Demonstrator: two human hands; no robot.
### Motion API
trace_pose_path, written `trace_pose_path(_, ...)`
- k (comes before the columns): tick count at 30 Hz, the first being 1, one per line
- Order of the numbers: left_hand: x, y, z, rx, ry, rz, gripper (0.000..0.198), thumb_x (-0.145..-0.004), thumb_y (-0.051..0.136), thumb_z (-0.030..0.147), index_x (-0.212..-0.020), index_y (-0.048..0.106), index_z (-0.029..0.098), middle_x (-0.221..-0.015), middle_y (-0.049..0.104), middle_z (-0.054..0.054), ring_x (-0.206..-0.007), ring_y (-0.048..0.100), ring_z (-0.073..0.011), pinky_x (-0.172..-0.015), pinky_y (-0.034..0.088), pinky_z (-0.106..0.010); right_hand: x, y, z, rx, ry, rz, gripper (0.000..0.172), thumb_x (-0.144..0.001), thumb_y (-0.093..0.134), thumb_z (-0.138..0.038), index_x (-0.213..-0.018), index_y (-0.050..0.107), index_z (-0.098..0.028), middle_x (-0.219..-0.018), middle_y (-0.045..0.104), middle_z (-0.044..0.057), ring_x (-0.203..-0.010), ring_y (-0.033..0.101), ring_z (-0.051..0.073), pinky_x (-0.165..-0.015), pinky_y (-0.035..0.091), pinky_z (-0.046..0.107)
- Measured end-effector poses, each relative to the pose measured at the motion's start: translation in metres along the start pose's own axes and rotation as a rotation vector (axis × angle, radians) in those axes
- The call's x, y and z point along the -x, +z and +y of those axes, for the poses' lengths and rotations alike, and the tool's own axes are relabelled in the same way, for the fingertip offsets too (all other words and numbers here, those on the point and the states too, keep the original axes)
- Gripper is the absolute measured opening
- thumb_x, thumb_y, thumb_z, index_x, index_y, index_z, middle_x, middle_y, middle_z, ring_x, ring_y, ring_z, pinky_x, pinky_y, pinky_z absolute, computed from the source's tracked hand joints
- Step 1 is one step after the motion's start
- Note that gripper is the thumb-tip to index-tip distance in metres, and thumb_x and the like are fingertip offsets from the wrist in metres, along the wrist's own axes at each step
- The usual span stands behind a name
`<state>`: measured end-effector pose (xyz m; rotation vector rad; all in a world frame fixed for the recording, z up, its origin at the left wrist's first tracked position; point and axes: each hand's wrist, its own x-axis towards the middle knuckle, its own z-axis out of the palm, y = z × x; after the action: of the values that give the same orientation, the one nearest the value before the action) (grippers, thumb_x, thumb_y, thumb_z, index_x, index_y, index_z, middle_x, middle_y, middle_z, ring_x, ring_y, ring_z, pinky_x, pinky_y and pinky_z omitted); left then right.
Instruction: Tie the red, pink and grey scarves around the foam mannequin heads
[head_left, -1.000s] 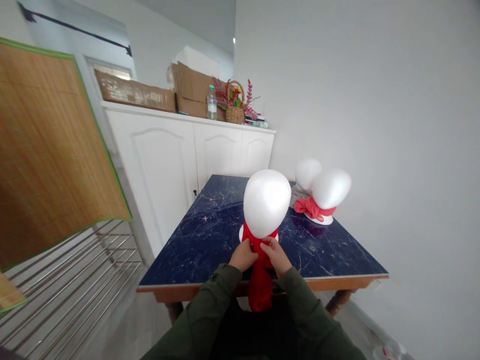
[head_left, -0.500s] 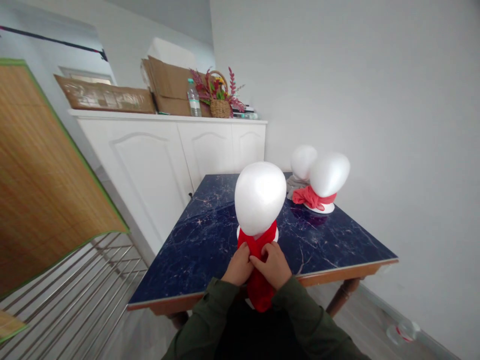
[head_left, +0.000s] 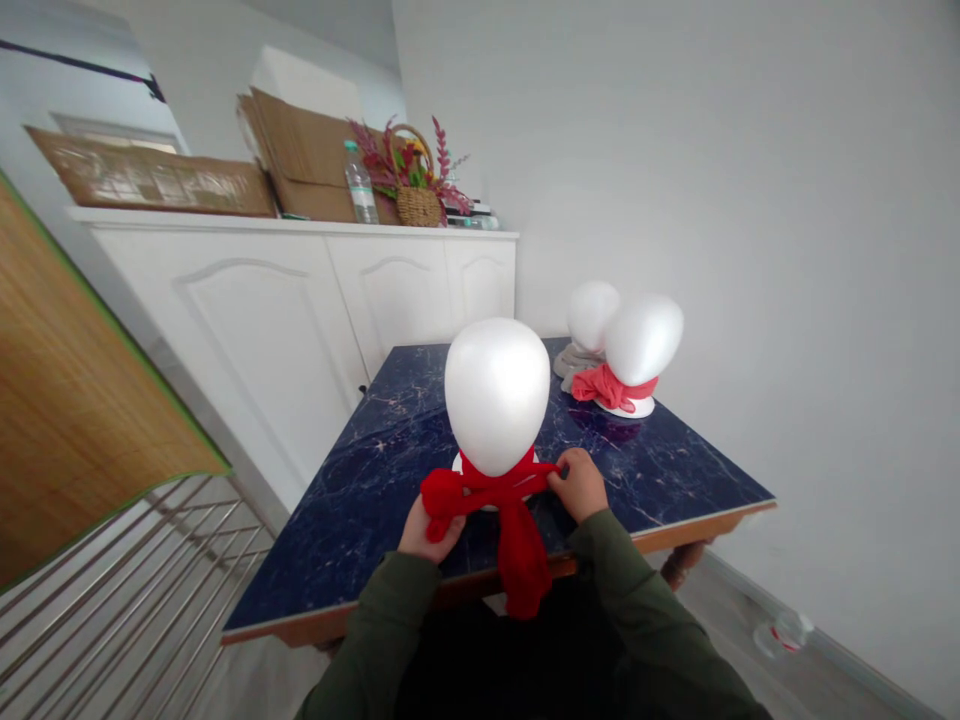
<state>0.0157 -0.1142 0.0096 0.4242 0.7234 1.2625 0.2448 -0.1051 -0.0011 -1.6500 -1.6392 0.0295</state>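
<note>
A white foam mannequin head (head_left: 497,394) stands near the front edge of a dark blue marbled table (head_left: 390,470). A red scarf (head_left: 517,540) is wrapped round its neck, with its ends hanging over the table's front edge. My left hand (head_left: 429,531) grips a bunched loop of the scarf to the left of the neck. My right hand (head_left: 579,484) pinches the scarf to the right of the neck. The cloth is stretched between the two hands.
Two more foam heads stand at the table's far right: one with a pinkish-red scarf (head_left: 641,343), one behind with grey cloth (head_left: 590,315). A white cabinet (head_left: 300,290) carries cardboard boxes, a water bottle (head_left: 361,186) and a flower basket (head_left: 415,190). A bamboo mat (head_left: 67,400) and metal rack lie left.
My hands were close together on the scarf under the head's chin; they have moved apart, left hand drawing a loop left, right hand pulling right. The view has swung leftward.
</note>
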Motion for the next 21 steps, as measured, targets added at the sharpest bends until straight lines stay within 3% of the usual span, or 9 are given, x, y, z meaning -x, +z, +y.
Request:
trace_pose_path(2, 0.0, 0.0, 0.003, 0.072, 0.033, 0.023, 0.02, -0.08, 0.041, 0.021, -0.066, 0.054, 0.015, -0.053, 0.057, 0.003, -0.044, 0.052, -0.0069, -0.039, 0.041, -0.015, -0.002, 0.006, 0.001, 0.052, 0.029, 0.001, 0.013, -0.067, 0.049, -0.022, -0.075, 0.055, -0.015, -0.08, 0.055, 0.006, -0.081, 0.05, 0.018, -0.075, 0.039, 0.029)
trace_pose_path(5, -0.001, 0.003, -0.004, 0.063, 0.164, 0.056, 0.012, -0.077, 0.049, 0.023, -0.081, 0.058, 0.015, -0.072, 0.064, 0.0, -0.059, 0.059, -0.0086, -0.054, 0.049, -0.018, 0.001, 0.014, -0.005, 0.146, 0.072, -0.072, 0.036, -0.073, 0.045, -0.031, -0.101, 0.054, -0.009, -0.11, 0.051, 0.016, -0.108, 0.041, 0.026, -0.092, 0.029, 0.039)
trace_pose_path(8, -0.003, 0.005, -0.019, -0.191, 0.383, 0.054, 0.03, -0.07, 0.06, 0.021, -0.099, 0.055, 0.017, -0.097, 0.063, -0.004, -0.085, 0.06, -0.0145, -0.077, 0.048, -0.026, 0.003, 0.017, -0.011, 0.133, 0.113, -0.243, 0.043, -0.079, 0.038, -0.037, -0.108, 0.053, -0.01, -0.128, 0.039, 0.016, -0.123, 0.024, 0.03, -0.098, 0.015, 0.046)
trace_pose_path(10, -0.005, 0.003, -0.027, -0.402, 0.462, 0.031, 0.041, -0.068, 0.063, 0.023, -0.107, 0.052, 0.018, -0.108, 0.059, -0.006, -0.097, 0.055, -0.0184, -0.087, 0.043, -0.032, 0.002, 0.016, -0.013, 0.06, 0.135, -0.332, 0.04, -0.08, 0.036, -0.037, -0.105, 0.056, -0.013, -0.128, 0.039, 0.014, -0.124, 0.024, 0.029, -0.099, 0.013, 0.047)
trace_pose_path(12, -0.006, 0.0, -0.031, -0.583, 0.508, 0.033, 0.046, -0.068, 0.062, 0.026, -0.112, 0.049, 0.019, -0.115, 0.054, -0.007, -0.105, 0.05, -0.02, -0.094, 0.037, -0.035, 0.001, 0.015, -0.014, -0.034, 0.162, -0.333, 0.037, -0.079, 0.038, -0.036, -0.102, 0.058, -0.015, -0.126, 0.042, 0.013, -0.123, 0.026, 0.028, -0.1, 0.012, 0.047)
trace_pose_path(15, -0.006, -0.005, -0.032, -0.723, 0.522, -0.005, 0.05, -0.071, 0.059, 0.03, -0.117, 0.043, 0.019, -0.12, 0.05, -0.007, -0.11, 0.046, -0.0199, -0.097, 0.033, -0.035, 0.002, 0.015, -0.017, -0.34, 0.247, -0.222, 0.036, -0.077, 0.039, -0.034, -0.104, 0.053, -0.014, -0.114, 0.053, 0.012, -0.114, 0.041, 0.025, -0.095, 0.026, 0.044)
trace_pose_path(18, -0.004, -0.008, -0.033, -0.766, 0.455, -0.135, 0.054, -0.071, 0.058, 0.032, -0.118, 0.039, 0.015, -0.12, 0.049, -0.01, -0.11, 0.047, -0.0208, -0.096, 0.035, -0.035, 0.01, 0.012, -0.021, -0.83, 0.418, -0.152, 0.043, -0.079, 0.035, -0.033, -0.117, 0.037, -0.015, -0.097, 0.061, 0.008, -0.084, 0.058, 0.019, -0.072, 0.046, 0.035)
trace_pose_path(21, -0.003, -0.009, -0.035, -0.827, 0.417, -0.251, 0.058, -0.07, 0.059, 0.034, -0.119, 0.038, 0.014, -0.121, 0.049, -0.011, -0.111, 0.046, -0.022, -0.096, 0.036, -0.035, 0.021, 0.002, -0.014, -1.07, 0.545, -0.108, 0.045, -0.078, 0.036, -0.034, -0.119, 0.032, -0.017, -0.089, 0.062, 0.006, -0.066, 0.06, 0.016, -0.053, 0.047, 0.028)
